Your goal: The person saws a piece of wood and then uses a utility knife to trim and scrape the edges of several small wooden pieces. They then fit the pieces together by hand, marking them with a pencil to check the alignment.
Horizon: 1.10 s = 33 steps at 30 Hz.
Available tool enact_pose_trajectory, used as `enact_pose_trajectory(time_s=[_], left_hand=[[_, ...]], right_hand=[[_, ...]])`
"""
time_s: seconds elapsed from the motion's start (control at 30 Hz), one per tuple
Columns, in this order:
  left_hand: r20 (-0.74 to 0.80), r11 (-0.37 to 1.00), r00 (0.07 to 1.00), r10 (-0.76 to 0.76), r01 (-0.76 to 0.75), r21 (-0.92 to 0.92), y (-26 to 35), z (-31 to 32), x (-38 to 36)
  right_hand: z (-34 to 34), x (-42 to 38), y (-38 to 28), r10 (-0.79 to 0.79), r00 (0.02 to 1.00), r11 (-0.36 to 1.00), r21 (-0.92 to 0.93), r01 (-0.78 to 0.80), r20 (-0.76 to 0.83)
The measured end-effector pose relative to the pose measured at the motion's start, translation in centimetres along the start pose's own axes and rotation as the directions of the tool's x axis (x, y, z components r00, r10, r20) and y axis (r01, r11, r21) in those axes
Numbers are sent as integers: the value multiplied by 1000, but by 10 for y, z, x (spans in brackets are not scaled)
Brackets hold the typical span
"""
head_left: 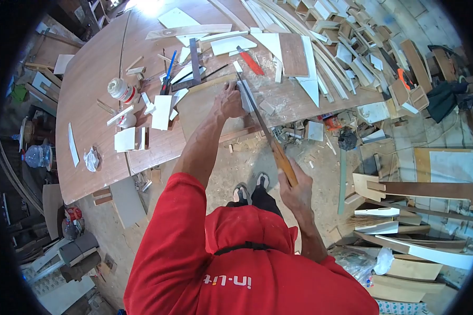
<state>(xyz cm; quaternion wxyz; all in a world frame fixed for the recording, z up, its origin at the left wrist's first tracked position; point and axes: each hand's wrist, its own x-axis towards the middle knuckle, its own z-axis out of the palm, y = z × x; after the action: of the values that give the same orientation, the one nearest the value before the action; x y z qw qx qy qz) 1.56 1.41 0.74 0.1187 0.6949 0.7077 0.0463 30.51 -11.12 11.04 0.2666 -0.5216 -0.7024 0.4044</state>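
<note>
My right hand [297, 190] is wrapped round the wooden handle [284, 164] of a handsaw. The saw's long thin blade [256, 109] runs up and left, over the front edge of the workbench [89, 105]. Close beside the blade, my left hand [230, 101] grips a small pale board piece [245, 97] at the bench edge. The blade lies against or just over this piece; exact contact cannot be made out. A brown flat board [197, 113] lies under my left forearm. A red-handled tool [251, 62] rests beyond the saw tip.
On the bench lie a dark metal square [195, 60], a blue-handled tool [169, 71], a white glue bottle [122, 90] and several white offcuts [162, 112]. Curved strips and wooden frames [347, 37] pile up at the right. Wood scraps litter the floor [205, 194].
</note>
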Motion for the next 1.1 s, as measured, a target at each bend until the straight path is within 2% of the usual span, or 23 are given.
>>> enact_pose_trajectory(time_s=[0.1,0.17,0.2,0.27,0.37,0.4,0.47,0.5,0.57,0.67,0.7,0.73,0.8,0.93,1.0,1.1], left_hand=[[-47,999,999,-13,12,-39,-6,12,3],[-57,999,998,34,-32,30,-5,13,1],[-51,999,998,34,-32,26,-4,12,0],[46,1000,999,15,-15,-2,-2,6,2],[-32,1000,999,-5,5,-25,0,2,-2],[-34,1000,999,-8,7,-27,-1,4,-1],[-50,999,998,-41,41,3,-3,10,-2],[-48,999,998,-38,38,3,1,6,-4],[58,999,998,-31,30,27,11,-14,-7],[16,999,1000,-5,4,44,7,-9,-4],[-13,1000,999,-29,29,0,-10,20,5],[-9,999,999,-34,34,-4,-10,18,5],[28,1000,999,20,-20,1,-7,16,5],[-28,999,999,-29,30,31,-4,12,3],[41,998,999,-33,31,46,-3,11,3],[72,998,997,-33,29,52,9,-9,-4]], right_hand=[[-10,-14,0,-44,999,997,61,44,-7],[-12,-10,-3,94,993,995,18,-95,73],[-8,-4,1,100,992,995,15,-101,76],[4,10,12,-1,999,1000,-14,2,45],[-7,-14,13,-57,998,995,81,58,-10],[-9,-12,12,-60,998,995,79,60,-8],[-10,-9,10,50,997,996,71,-53,55],[-6,-4,12,53,997,996,71,-57,52],[5,13,13,30,998,1000,-3,-29,58],[-7,-14,11,66,997,995,68,-69,51],[-7,-18,18,-51,999,992,114,52,-7],[-5,-12,18,-48,999,993,112,48,-1],[-2,4,17,-32,999,999,-10,32,22],[3,1,23,-8,999,1000,13,7,33],[-4,-16,27,-168,983,983,66,173,-77],[8,5,28,-66,998,997,48,67,-15]])
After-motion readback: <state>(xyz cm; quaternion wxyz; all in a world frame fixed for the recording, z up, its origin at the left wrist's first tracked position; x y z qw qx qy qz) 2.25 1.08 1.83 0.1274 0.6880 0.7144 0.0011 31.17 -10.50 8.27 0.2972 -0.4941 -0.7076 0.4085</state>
